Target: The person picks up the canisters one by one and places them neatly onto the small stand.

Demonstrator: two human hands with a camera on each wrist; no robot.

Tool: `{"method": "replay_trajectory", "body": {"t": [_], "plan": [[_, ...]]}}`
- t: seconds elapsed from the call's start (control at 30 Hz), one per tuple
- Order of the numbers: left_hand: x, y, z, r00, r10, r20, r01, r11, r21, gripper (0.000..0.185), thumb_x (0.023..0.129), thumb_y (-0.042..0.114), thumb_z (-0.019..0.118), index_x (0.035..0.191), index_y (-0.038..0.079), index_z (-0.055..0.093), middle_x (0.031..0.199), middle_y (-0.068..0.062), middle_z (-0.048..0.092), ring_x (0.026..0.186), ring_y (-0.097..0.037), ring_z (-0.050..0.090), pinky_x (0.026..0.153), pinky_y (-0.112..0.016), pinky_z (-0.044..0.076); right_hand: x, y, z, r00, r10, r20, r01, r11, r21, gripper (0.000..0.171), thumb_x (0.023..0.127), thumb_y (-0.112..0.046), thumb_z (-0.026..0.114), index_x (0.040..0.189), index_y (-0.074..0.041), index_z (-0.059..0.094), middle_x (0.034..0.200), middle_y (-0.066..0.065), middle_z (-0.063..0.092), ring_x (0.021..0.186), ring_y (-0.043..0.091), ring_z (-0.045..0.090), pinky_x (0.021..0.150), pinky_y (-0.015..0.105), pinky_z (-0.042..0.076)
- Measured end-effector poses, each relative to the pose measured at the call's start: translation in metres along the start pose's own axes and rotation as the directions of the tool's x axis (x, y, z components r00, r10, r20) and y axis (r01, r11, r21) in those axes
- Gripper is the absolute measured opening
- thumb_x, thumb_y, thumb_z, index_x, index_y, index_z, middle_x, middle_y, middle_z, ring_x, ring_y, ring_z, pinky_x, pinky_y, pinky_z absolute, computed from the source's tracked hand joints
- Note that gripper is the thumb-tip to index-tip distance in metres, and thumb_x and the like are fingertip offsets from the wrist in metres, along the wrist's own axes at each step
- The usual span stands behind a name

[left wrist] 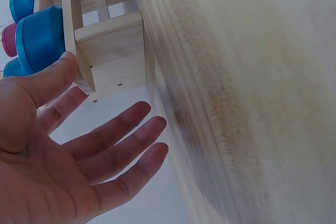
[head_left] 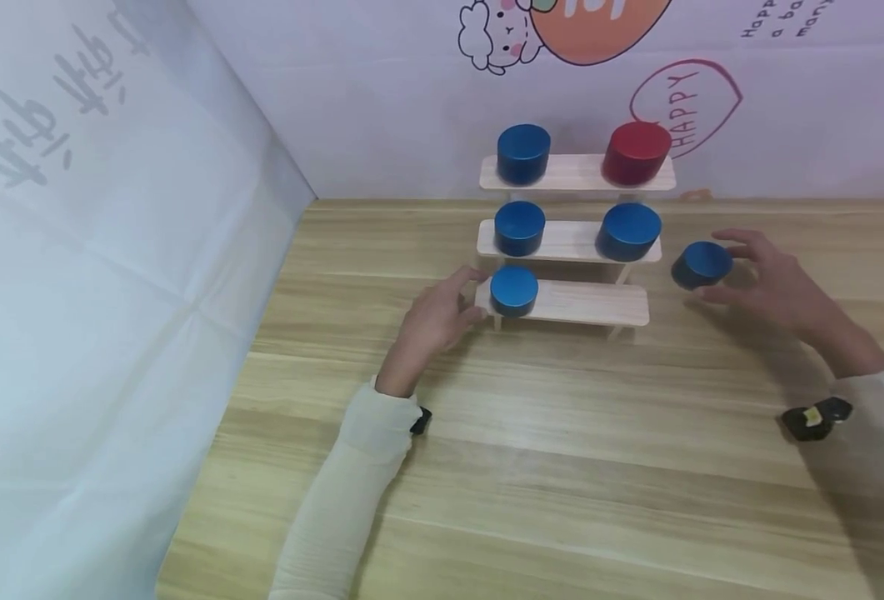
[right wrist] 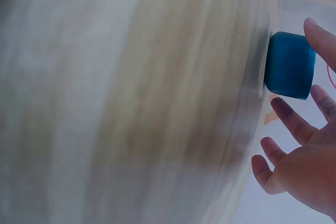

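Hands flank a small three-tier wooden stand [head_left: 569, 300] set near the back of a wooden table [head_left: 561, 467]. The left hand [head_left: 434, 321] lies at the left end of the lowest tier, fingers straight and loosely spread, gripping nothing; its thumb touches the end board there, in the left wrist view [left wrist: 86, 72], which suits steadying the light stand so it does not slide. Just beside that thumb sits a blue cylinder on the bottom step [head_left: 514, 291].

The right hand [head_left: 767, 287] is open around a loose blue cylinder [head_left: 701, 265] that rests on the table just right of the stand, apart from it. Its fingers [right wrist: 294, 121] are spread and reach on both sides of the block; whether any fingertip actually touches it is hard to tell through the blur of the right wrist view, and none is curled around it.

Two blue cylinders [head_left: 520, 227] stand at the ends of the middle step, and a blue one [head_left: 523, 153] and a red cylinder [head_left: 636, 152] at the ends of the top step. The right end of the bottom step is bare. A printed backdrop [head_left: 599, 50] hangs behind.
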State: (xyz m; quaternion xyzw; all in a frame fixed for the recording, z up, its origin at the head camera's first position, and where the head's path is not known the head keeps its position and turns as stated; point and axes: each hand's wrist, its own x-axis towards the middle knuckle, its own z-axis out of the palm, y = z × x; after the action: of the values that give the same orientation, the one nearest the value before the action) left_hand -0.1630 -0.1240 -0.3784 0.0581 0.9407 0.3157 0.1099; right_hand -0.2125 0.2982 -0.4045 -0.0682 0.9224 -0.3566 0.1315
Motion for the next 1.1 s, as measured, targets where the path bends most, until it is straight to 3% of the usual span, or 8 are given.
{"method": "replay_trajectory", "body": {"t": [0.37, 0.7, 1.1], "plan": [[-0.0008, 0.0003, -0.0002, 1.000, -0.001, 0.008, 0.001, 1.000, -0.013, 0.048, 0.097, 0.021, 0.068, 0.142, 0.020, 0.053, 0.075, -0.005, 0.053, 0.063, -0.019, 0.047, 0.053, -0.029, 0.035, 0.0065, -0.0011, 0.0027, 1.000, 0.012, -0.013, -0.012, 0.999, -0.030, 0.090, 0.094, -0.039, 0.070, 0.160, -0.010, 0.016, 0.155, 0.036, 0.021, 0.138, 0.060, 0.018, 0.096, 0.081, 0.020], [-0.0026, 0.0018, -0.0013, 1.000, -0.021, 0.015, 0.021, 0.999, -0.036, 0.048, 0.098, 0.021, 0.067, 0.143, 0.020, 0.052, 0.071, -0.004, 0.050, 0.056, -0.017, 0.043, 0.050, -0.027, 0.033, 0.0036, -0.0079, 0.0057, 0.997, 0.060, -0.042, -0.063, 0.996, -0.062, 0.079, 0.097, -0.047, 0.063, 0.153, -0.004, 0.030, 0.149, 0.034, 0.030, 0.134, 0.060, 0.025, 0.093, 0.079, 0.026], [-0.0022, 0.0004, -0.0002, 1.000, -0.007, 0.006, 0.007, 1.000, -0.027, 0.047, 0.098, 0.020, 0.067, 0.142, 0.020, 0.053, 0.077, -0.005, 0.055, 0.065, -0.019, 0.049, 0.054, -0.029, 0.036, -0.0007, -0.0063, 0.0057, 0.996, 0.067, -0.065, -0.072, 0.995, -0.068, 0.079, 0.095, -0.049, 0.065, 0.151, -0.004, 0.034, 0.145, 0.037, 0.035, 0.129, 0.060, 0.031, 0.092, 0.077, 0.029]]}}
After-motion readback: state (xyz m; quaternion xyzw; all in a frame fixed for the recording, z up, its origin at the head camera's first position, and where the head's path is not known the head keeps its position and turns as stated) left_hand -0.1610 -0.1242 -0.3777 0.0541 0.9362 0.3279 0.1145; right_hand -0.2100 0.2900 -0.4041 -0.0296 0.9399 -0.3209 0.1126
